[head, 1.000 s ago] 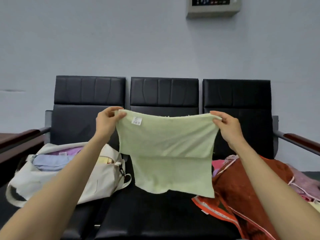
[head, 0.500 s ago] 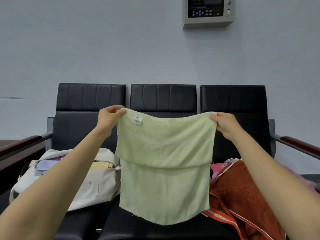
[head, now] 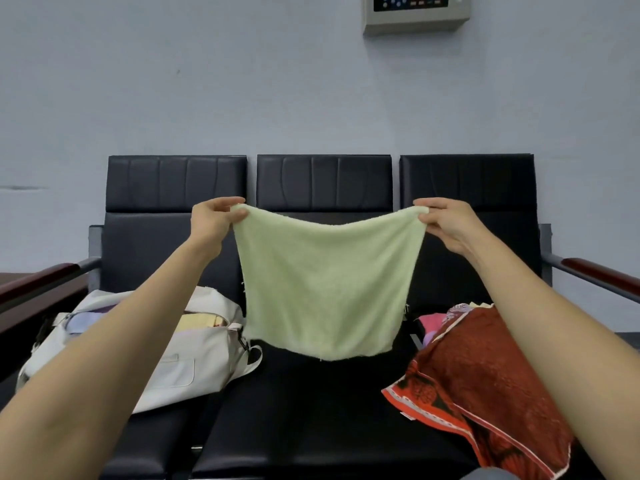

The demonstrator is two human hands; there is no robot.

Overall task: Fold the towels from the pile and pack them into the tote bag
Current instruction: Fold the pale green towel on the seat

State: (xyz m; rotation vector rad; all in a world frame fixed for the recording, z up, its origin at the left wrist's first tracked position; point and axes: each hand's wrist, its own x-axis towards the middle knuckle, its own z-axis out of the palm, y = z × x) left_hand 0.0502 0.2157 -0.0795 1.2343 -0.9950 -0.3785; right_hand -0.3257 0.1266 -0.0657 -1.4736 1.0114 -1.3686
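Left hand [head: 211, 223] and right hand [head: 446, 223] each pinch a top corner of the towel [head: 325, 285], which hangs above the bench [head: 322, 410] middle seat. Risk: a corner slipping from either pinch would skew the fold.

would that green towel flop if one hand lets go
Probably: the towel sags between the left hand and right hand, top edge dipping in the middle. Likely light, since two corner pinches carry it. Its fuzzy pile suggests it won't slip easily.

Wall panel [head: 415, 19] partly beyond upper edge; tote bag [head: 194, 362] partly behind left forearm [head: 114, 351], towel pile [head: 485, 375] behind right forearm [head: 554, 341].
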